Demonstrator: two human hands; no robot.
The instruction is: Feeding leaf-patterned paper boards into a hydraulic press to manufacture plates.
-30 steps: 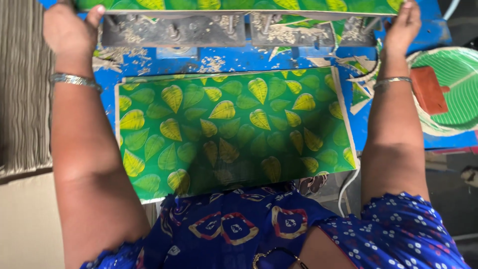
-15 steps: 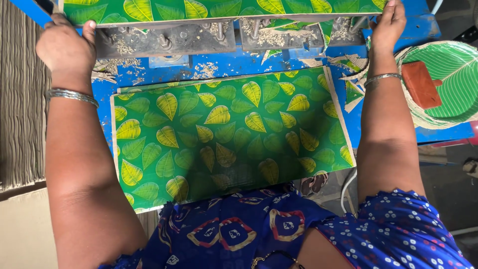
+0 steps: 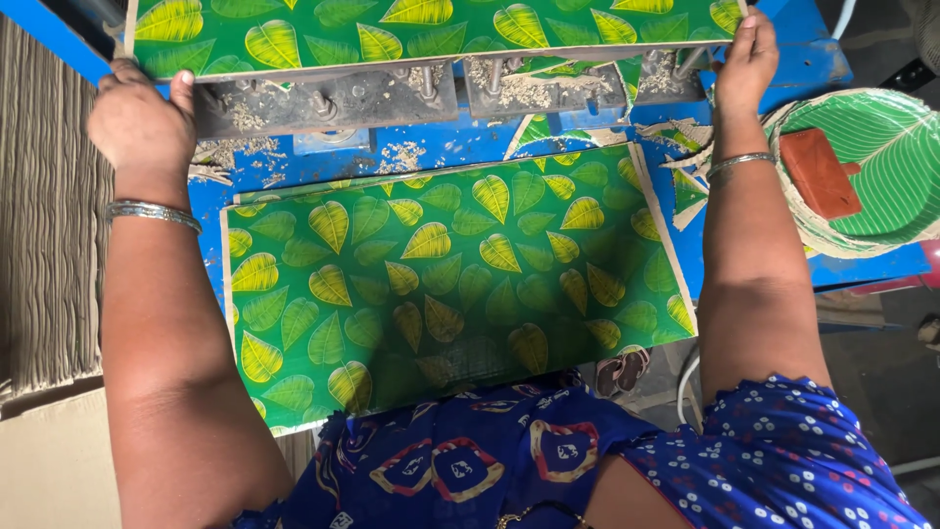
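**Both hands grip the top sheet**

Your left hand point(image 3: 137, 122) is clamped on the left end of the leaf-print sheet point(image 3: 431, 29) at the top, thumb over its edge. Your right hand point(image 3: 746, 59) holds the right end, fingers point(image 3: 754, 24) closed on the corner. The sheet lies across the grey metal die point(image 3: 333, 98). A stack point(image 3: 450, 274) of like sheets rests on the blue table point(image 3: 842, 264) between your arms. Plates point(image 3: 881, 176) sit to your right.

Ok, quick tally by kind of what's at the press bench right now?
Leaf-print sheets: 2, upper sheet gripped by left hand and right hand, lower sheet on the blue bench
Plate stacks: 1
Red blocks: 1
Total: 4
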